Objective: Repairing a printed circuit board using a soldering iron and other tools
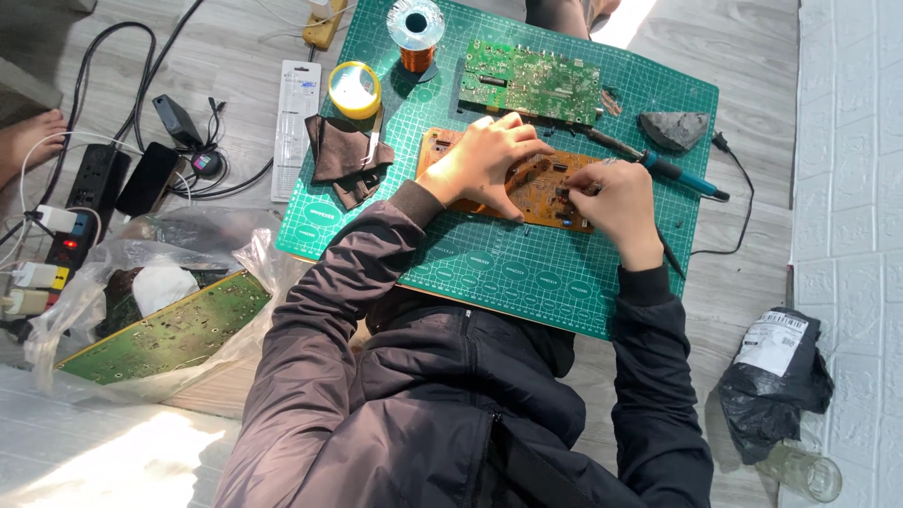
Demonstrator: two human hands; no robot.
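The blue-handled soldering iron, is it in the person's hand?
No, the blue-handled soldering iron lies on the green cutting mat beside the right hand.

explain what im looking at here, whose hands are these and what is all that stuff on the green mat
This is one picture from a camera worn on a person's head, looking down at their own arms in a dark jacket. The left hand presses flat on a brown circuit board on the green cutting mat. The right hand pinches something small at the board's right end; what it is cannot be told. Also on the mat: a green circuit board, a spool of copper wire, a yellow round tin, a dark cloth and a blue-handled soldering iron. Beside the mat lies a bagged board.
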